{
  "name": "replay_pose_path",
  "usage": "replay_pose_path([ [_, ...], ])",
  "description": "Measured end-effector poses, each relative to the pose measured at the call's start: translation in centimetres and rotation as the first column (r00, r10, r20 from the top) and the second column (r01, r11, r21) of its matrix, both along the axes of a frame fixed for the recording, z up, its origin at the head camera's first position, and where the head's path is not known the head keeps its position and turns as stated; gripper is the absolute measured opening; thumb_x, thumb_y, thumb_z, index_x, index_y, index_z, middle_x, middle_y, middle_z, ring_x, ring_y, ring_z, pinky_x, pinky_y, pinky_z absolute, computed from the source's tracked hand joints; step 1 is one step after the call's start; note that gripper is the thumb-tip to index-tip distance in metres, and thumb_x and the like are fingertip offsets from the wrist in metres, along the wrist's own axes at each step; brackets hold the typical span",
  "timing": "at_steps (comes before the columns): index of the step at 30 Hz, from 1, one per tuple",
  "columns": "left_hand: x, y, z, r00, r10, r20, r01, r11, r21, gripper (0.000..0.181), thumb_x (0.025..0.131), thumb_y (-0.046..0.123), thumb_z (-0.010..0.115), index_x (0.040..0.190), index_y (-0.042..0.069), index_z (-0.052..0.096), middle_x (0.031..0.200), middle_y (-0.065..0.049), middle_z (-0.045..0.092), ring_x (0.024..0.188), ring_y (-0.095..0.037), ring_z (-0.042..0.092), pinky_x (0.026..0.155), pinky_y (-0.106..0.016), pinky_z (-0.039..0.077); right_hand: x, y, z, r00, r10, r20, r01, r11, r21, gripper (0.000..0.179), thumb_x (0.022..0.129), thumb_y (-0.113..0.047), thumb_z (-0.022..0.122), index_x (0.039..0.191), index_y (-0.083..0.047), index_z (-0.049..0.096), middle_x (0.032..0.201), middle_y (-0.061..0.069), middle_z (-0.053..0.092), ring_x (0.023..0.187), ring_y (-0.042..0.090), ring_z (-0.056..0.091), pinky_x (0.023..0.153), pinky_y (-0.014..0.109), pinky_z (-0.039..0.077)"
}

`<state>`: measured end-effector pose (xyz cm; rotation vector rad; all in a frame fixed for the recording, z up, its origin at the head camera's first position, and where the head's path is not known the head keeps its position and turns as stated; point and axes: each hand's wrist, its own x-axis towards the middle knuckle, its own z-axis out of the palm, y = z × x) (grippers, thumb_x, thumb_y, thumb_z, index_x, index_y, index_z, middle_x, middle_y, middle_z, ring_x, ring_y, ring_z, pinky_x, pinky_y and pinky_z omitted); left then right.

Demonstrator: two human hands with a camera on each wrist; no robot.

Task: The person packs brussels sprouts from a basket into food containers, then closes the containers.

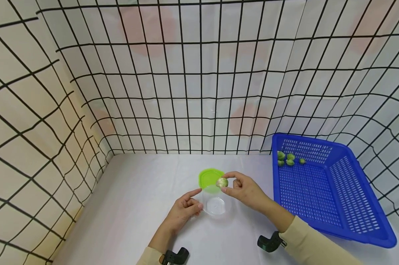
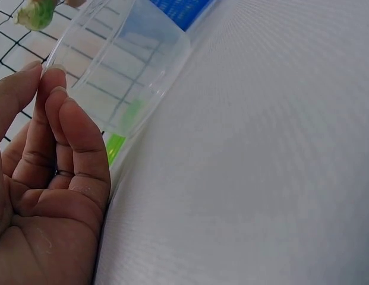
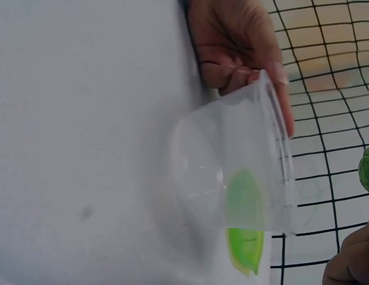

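My right hand (image 1: 249, 193) pinches a Brussels sprout (image 1: 222, 182) between thumb and index finger, above the far rim of a clear plastic bowl (image 1: 216, 207). That pale green sprout (image 2: 35, 15) also shows at the top left of the left wrist view. My left hand (image 1: 183, 210) holds the bowl by its left rim, index finger stretched along the edge and thumb at the side. The bowl (image 3: 214, 148) stands on the white cloth. Just behind it lies a bright green lid (image 1: 207, 177), partly overlapped by the sprout and the bowl.
To the right stands a blue plastic basket (image 1: 318, 191), with several more Brussels sprouts (image 1: 290, 157) in its far left corner. A black wire grid (image 1: 200, 84) encloses the back and sides of the white-covered table (image 1: 119, 209).
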<state>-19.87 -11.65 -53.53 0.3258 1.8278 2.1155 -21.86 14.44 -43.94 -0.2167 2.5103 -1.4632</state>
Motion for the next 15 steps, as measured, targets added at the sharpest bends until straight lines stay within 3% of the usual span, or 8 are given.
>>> replay_pose_path([
  [15, -0.1, 0.0, 0.0, 1.0, 0.0, 0.001, 0.0, 1.0, -0.023, 0.062, 0.096, 0.007, 0.07, 0.152, 0.001, 0.044, 0.087, 0.01, 0.066, 0.077, -0.005, 0.06, 0.072, -0.019, 0.052, 0.7, -0.9, -2.6, 1.0, -0.012, 0.008, 0.011, 0.998, 0.066, 0.044, 0.083, -0.036, 0.085, 0.122, -0.02, 0.07, 0.066, -0.004, 0.04, 0.058, 0.013, 0.037, 0.049, 0.023, 0.024],
])
